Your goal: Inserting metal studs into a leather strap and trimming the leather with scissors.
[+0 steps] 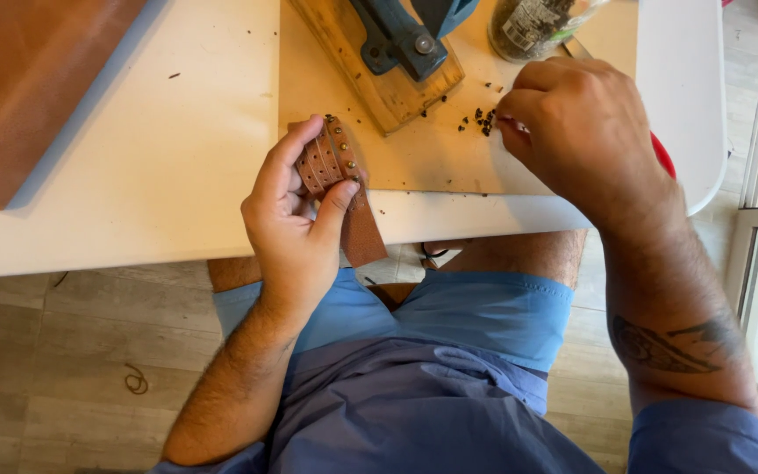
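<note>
My left hand (296, 219) grips a folded brown leather strap (339, 180) studded with small metal rivets, held at the near edge of the white table (160, 167). The strap's loose end hangs down past the table edge. My right hand (581, 123) rests on a tan work board (432, 149), fingertips pinched over a scatter of small dark rivets (480, 118). Whether a rivet sits between the fingertips cannot be told.
A blue metal press on a wooden block (392, 53) stands at the back of the board. A clear jar of small parts (532, 26) is behind my right hand. A large brown leather sheet (28, 79) lies at the far left. Wooden floor below.
</note>
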